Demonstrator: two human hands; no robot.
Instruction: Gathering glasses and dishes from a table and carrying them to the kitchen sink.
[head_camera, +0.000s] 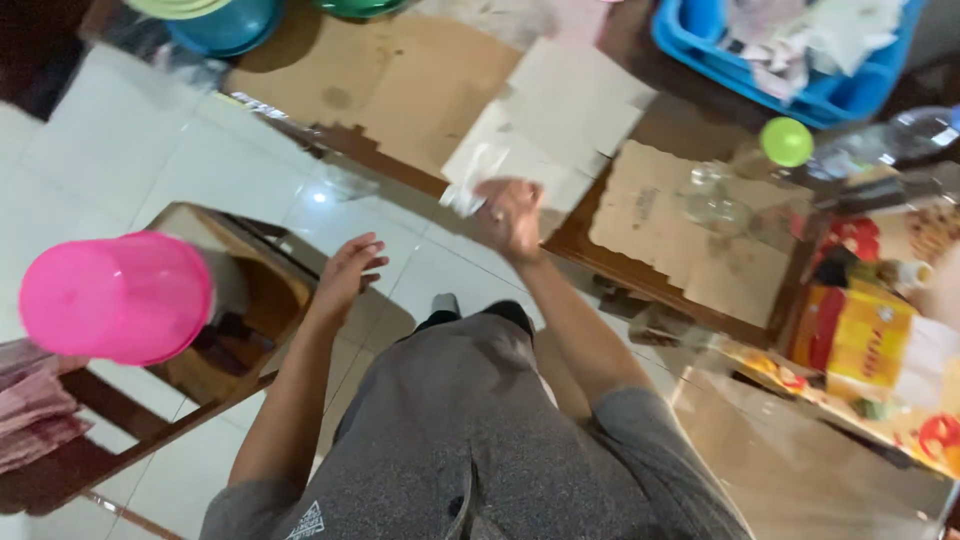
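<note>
**Right hand grasps a clear plastic bag at the table edge**

The right hand (510, 215), in the middle of the frame, is closed around a thin clear plastic bag (478, 172). The bag is blurred, and it lies over the edge of the table (420, 175), just above the hand. The fingers are curled on the lower part of the bag.

The left hand (347, 270) is left of center and holds nothing. Its fingers are spread and relaxed, above the white tiled floor (150, 160) and near a wooden stool (265, 290).

Sheets of pale paper (570, 100) lie on the table behind the bag, on brown cardboard (400, 80). At the left edge of the frame there is 1 pink plastic bowl (115, 297), turned upside down. At the upper right I see a blue basket (790, 85) with papers, a clear bottle with a green cap (787, 142), and lower on the right a yellow and red package (860, 340).
</note>
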